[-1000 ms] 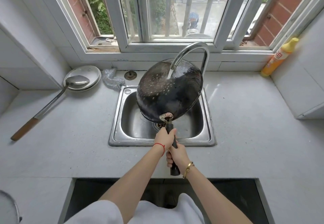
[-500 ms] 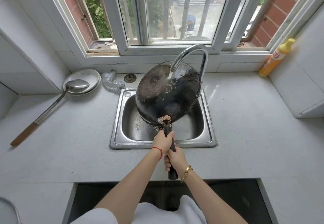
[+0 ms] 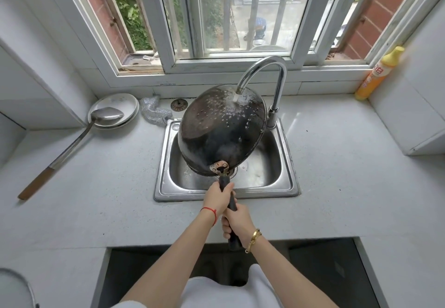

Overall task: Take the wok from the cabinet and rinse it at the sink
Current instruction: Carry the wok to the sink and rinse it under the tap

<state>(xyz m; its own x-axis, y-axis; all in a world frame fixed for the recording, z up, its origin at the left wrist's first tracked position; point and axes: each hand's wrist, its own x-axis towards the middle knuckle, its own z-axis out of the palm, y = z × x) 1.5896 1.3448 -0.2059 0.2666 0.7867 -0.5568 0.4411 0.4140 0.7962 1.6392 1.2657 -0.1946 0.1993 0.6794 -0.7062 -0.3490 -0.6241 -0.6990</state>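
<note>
A black wok [image 3: 221, 132] is held bottom-up and tilted over the steel sink [image 3: 289, 185], its dark underside facing me. Water from the curved chrome tap [image 3: 267, 67] strikes the wok's far upper part and beads across it. My left hand [image 3: 218, 195] grips the black handle just below the wok's rivet plate. My right hand [image 3: 237, 222] grips the same handle lower down, near its end. Both hands are over the sink's front rim and the counter edge.
Left of the sink lie a steel scourer [image 3: 154, 110], a sink plug [image 3: 178, 104], stacked white plates [image 3: 113, 110] and a long metal ladle [image 3: 72, 144] with a wooden grip. A yellow detergent bottle [image 3: 378, 74] leans at the far right. A window runs behind the tap.
The wok has tipped further toward the left and turned slightly under the running water. Both hands keep their grip on the handle.
</note>
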